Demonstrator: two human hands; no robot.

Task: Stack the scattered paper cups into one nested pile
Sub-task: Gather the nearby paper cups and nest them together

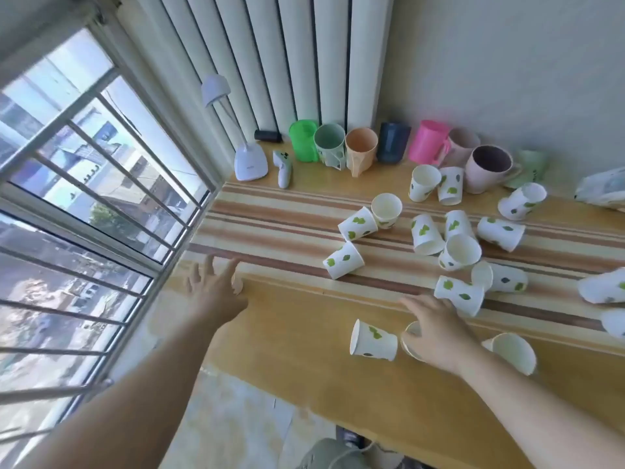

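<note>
The right hand (436, 333) spreads its fingers over a paper cup (411, 343) lying near the table's (304, 374) front edge; whether they grip it yet, I cannot tell. The left hand (216, 286) hangs open and empty by the table's left end. No pile shows: roughly 15 leaf-printed cups (427, 233) lie scattered, most tipped on their sides, 1 (373, 340) just beside the right hand. By my judgement the stacking has barely begun, with nearly everything left.

Both forearms are bare, no sleeves showing; the left hand (216, 286) and right hand (436, 330) wear nothing.
</note>
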